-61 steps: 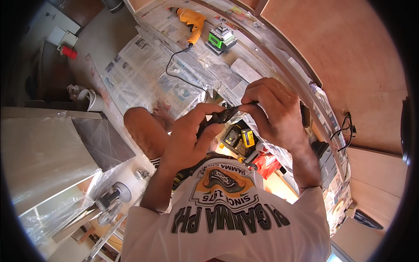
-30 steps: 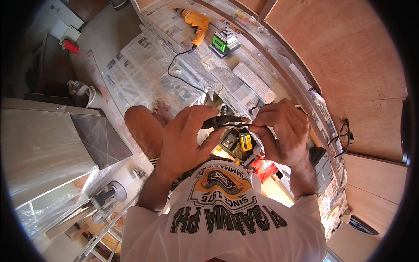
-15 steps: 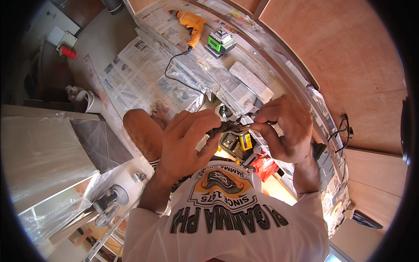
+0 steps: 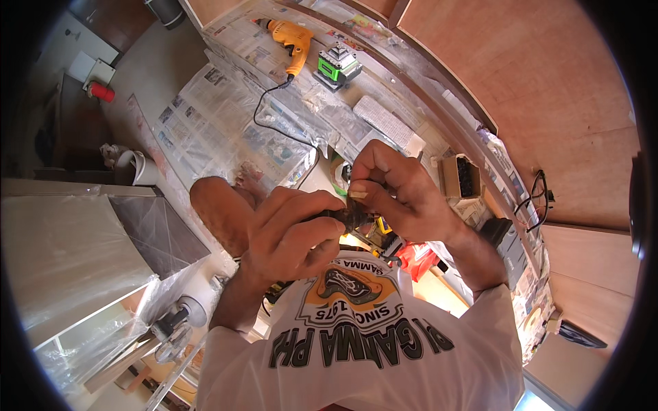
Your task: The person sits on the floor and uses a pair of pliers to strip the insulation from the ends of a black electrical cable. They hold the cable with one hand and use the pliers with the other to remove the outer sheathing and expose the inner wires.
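Note:
My left hand is curled, fingers bent round a small dark piece whose black end shows between thumb and forefinger. Its exact kind is hard to make out; it looks like a dark tool or cable end. Right against it, my right hand has thumb and forefinger pinched together at the upper end of the dark piece, the other fingers folded. Whatever lies between those right fingertips is hidden. Both hands meet in front of my chest, above the toolbox area, where a yellow item partly shows.
An orange corded drill and a green laser level rest on a newspaper-covered surface. A wrapped block lies nearer. To the right stands an open carton of dark screws; below is a red bag. Plastic-draped cabinets stand left.
My right hand has moved left and closer to my left hand, baring the carton on the right. The thin dark strands that stretched between my hands no longer show.

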Demonstrator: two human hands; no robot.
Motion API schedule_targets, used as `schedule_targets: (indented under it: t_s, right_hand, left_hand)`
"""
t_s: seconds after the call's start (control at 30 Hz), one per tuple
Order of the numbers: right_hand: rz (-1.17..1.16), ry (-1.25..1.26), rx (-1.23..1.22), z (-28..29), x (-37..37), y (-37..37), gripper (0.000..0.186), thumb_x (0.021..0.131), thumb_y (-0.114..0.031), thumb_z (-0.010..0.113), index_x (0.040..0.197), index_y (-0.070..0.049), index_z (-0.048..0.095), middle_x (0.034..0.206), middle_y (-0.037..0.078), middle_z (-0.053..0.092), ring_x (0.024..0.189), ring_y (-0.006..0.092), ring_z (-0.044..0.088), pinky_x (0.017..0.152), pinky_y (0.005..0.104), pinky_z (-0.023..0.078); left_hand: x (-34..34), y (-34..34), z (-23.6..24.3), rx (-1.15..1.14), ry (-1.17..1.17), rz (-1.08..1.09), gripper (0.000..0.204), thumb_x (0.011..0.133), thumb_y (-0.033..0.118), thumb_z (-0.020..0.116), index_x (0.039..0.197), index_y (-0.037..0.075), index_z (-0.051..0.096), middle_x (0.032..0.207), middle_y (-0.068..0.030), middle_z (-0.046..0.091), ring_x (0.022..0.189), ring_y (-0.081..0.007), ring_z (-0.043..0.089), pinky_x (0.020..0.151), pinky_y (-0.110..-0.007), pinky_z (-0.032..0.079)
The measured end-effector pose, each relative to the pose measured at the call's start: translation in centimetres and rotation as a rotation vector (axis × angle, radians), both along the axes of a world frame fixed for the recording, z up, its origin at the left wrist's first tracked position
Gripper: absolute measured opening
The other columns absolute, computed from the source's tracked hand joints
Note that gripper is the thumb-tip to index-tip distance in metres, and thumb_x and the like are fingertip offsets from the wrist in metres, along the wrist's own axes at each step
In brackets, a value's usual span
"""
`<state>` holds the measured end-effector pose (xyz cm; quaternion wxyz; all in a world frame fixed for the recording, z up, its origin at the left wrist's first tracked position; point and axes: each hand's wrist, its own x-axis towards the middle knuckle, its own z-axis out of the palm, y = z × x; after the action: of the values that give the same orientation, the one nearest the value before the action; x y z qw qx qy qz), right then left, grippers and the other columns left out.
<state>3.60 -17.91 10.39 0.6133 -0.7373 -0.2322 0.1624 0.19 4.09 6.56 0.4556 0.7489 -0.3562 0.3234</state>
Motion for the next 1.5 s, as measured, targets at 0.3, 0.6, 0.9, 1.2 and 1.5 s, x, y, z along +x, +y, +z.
schedule_targets:
  t_s: [0.3,0.6,0.9,1.2,1.5]
  right_hand:
    - [-0.034,0.175,-0.053,0.5,0.1,1.3,0.006,0.104,0.0,0.059,0.103,0.0,0.053,0.078,0.004,0.067,0.061,0.0036,0.06,0.05,0.0227,0.045]
    - [0.429,0.81,-0.07,-3.5,4.8,-0.8,0.021,0.1,-0.012,0.059,0.114,0.004,0.058,0.077,0.013,0.072,0.049,0.0112,0.062,0.038,0.0246,0.043]
    - [-0.316,-0.335,-0.206,-6.8,0.7,0.0,0.017,0.099,-0.002,0.062,0.114,0.004,0.065,0.1,0.017,0.074,0.093,0.0271,0.073,0.081,0.0373,0.057]
    - [-0.426,-0.25,0.049,-9.8,-4.5,4.2,0.037,0.096,-0.002,0.07,0.131,0.003,0.063,0.131,0.023,0.069,0.121,0.0373,0.069,0.103,0.042,0.052]
    - [-0.296,0.206,0.237,-12.1,-4.2,3.2,0.021,0.098,-0.009,0.075,0.114,0.003,0.066,0.102,0.01,0.073,0.096,0.0165,0.069,0.09,0.0338,0.054]
  left_hand:
    - [0.6,0.4,-1.2,0.071,-0.072,0.036,0.035,0.072,-0.003,0.078,0.102,0.01,0.063,0.105,-0.0093,0.073,0.076,-0.0238,0.066,0.064,-0.034,0.049]
    - [0.0,0.7,0.1,0.277,0.18,0.037,0.039,0.078,0.004,0.082,0.115,0.008,0.069,0.107,-0.0097,0.069,0.093,-0.0296,0.067,0.078,-0.039,0.053]
    - [0.1,2.0,-2.3,0.031,0.944,0.003,0.038,0.089,0.011,0.083,0.121,0.0,0.065,0.101,-0.0069,0.067,0.093,-0.0129,0.064,0.081,-0.029,0.051]
    - [0.6,2.2,-3.5,-0.396,1.404,-0.198,0.044,0.095,0.009,0.079,0.132,0.0,0.058,0.108,-0.0007,0.065,0.093,-0.006,0.058,0.084,-0.021,0.049]
    - [0.7,1.8,-3.2,-0.49,1.308,-0.381,0.036,0.097,0.01,0.077,0.127,0.002,0.06,0.106,0.0014,0.068,0.092,-0.0023,0.058,0.081,-0.021,0.05]
